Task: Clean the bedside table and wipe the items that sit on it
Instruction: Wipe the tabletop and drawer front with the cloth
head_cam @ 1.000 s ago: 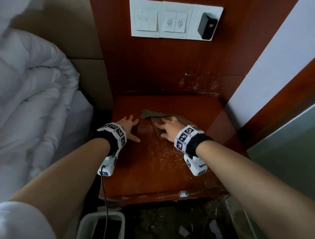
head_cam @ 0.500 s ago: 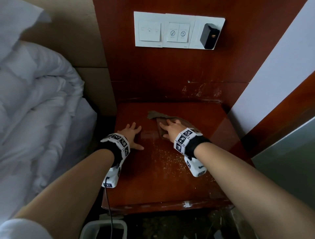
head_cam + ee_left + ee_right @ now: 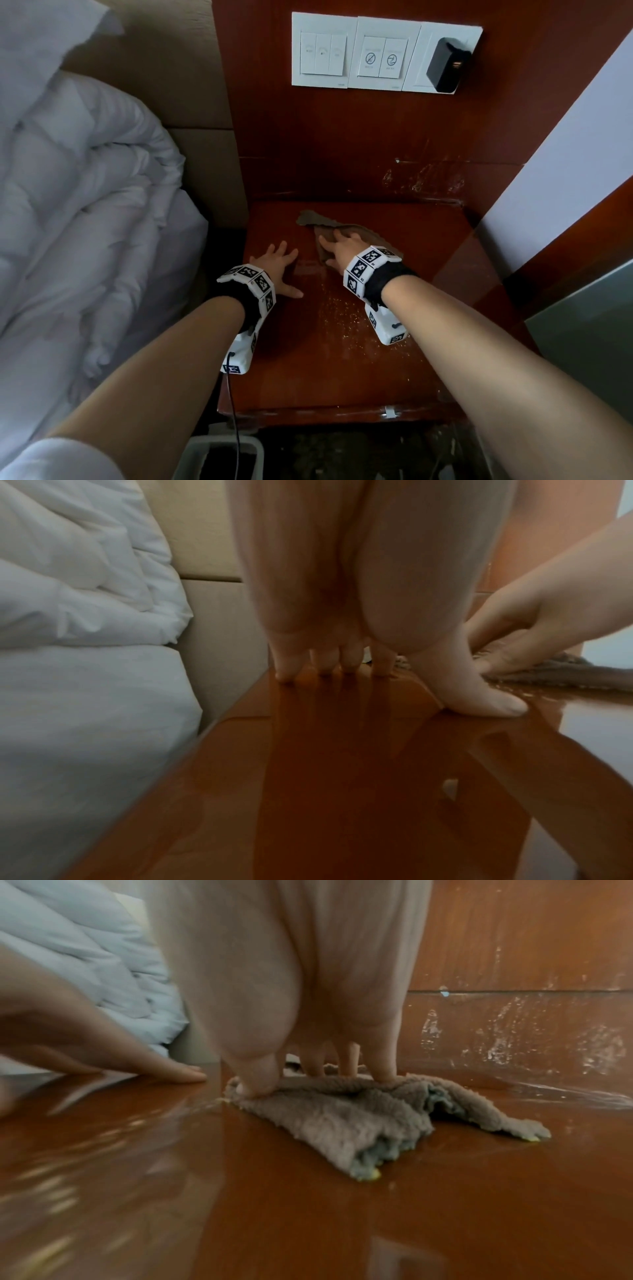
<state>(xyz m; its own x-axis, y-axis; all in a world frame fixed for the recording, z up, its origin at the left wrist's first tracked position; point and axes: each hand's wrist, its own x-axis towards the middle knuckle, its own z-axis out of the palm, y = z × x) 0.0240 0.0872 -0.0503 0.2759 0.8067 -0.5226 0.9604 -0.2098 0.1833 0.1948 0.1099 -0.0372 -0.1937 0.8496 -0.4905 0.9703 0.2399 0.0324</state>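
Observation:
The red-brown bedside table (image 3: 342,370) carries a crumpled grey-brown cloth (image 3: 308,219) near its back. My right hand (image 3: 339,246) presses down on the cloth with straight fingers. In the right wrist view the fingertips (image 3: 385,1074) and thumb bear on the cloth (image 3: 342,1123), which has bunched folds. My left hand (image 3: 277,263) lies flat on the table's left side with fingers spread and holds nothing. In the left wrist view its fingertips (image 3: 342,666) touch the wood beside the cloth (image 3: 565,677). Pale crumbs (image 3: 342,308) are scattered on the table between my wrists.
A white duvet (image 3: 85,205) lies on the bed to the left. On the wooden back panel are a switch plate (image 3: 376,54) with a black charger (image 3: 445,65) and scuff marks (image 3: 428,178). A white bin (image 3: 212,459) stands below the table's front edge.
My right hand has slid the cloth a little toward the back of the table. My left hand has stayed flat in about the same place.

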